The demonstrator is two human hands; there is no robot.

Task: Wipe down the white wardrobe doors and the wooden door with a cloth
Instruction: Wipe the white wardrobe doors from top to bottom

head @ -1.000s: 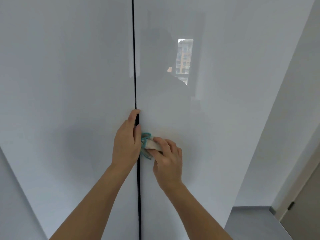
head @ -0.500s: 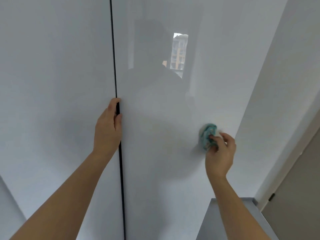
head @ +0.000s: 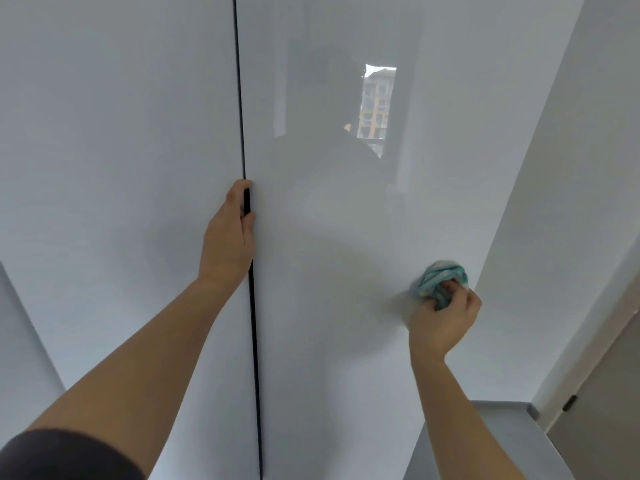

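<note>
Wiping of the right wardrobe door (head: 329, 244) is in progress: the right hand (head: 445, 318) clenches the bunched cloth (head: 437, 279) against it near its right edge, the left hand (head: 228, 237) grips its seam edge, and the next stroke likely requires firm pressure leftward.

Your left hand (head: 228, 233): on the left door (head: 121, 168), fingertips hooked into the seam (head: 254, 341).
Your right hand (head: 443, 317): well right of the seam, before the right door (head: 329, 220).
Cloth (head: 438, 277): between right-hand fingers and that door.
Wooden door (head: 606, 427): right of, below your right hand.
</note>
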